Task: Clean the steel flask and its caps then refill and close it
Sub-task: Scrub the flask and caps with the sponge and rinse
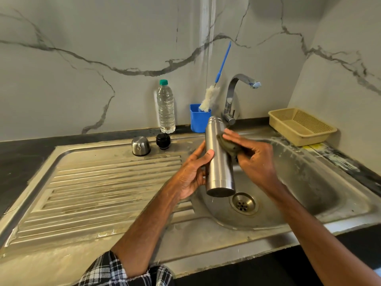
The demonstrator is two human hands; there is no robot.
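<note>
Over the sink basin [305,188] I hold the steel flask [219,159] upright and uncapped, my left hand [193,172] wrapped around its lower body. My right hand [252,155] presses a dark green scrub pad [227,144] against the flask's upper right side. The steel outer cap [140,145] rests dome-up on the drainboard's back edge. Beside it to the right stands the black inner stopper [163,140]. A clear water bottle [165,107] with a green lid stands behind them at the wall.
A blue cup [198,122] holds a white bottle brush [212,96] with a blue handle, left of the tap [237,93]. A beige plastic basket [301,126] sits at the back right. The ribbed drainboard [107,188] lies to the left, the drain [243,203] under the flask.
</note>
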